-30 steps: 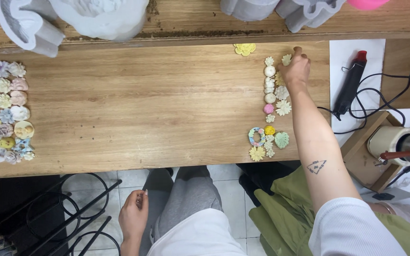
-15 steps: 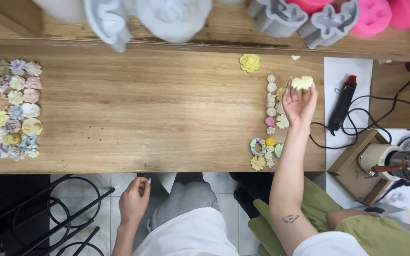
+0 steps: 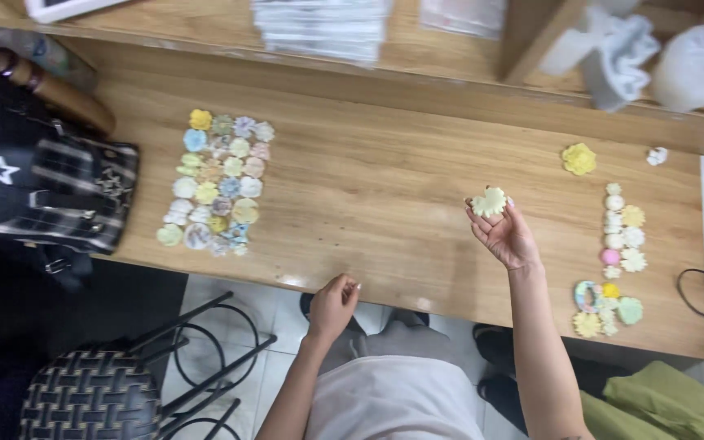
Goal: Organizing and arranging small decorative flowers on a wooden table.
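One pale yellow flower piece (image 3: pixel 489 201), pinched in right hand (image 3: pixel 505 235) fingers (image 3: pixel 477 222) above the desk (image 3: pixel 368 195); left hand (image 3: pixel 332 307) loosely curled, empty; best carried level, lightly gripped.

Pale yellow flower piece (image 3: pixel 490 201), held aloft

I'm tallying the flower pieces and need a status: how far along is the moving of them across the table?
Done: a large block of pastel pieces lies in rows at the table's left. In hand: the right hand holds one pale yellow-green flower piece above the wooden table; the left hand rests idle at the edge. Left: a smaller column of pieces remains on the right.
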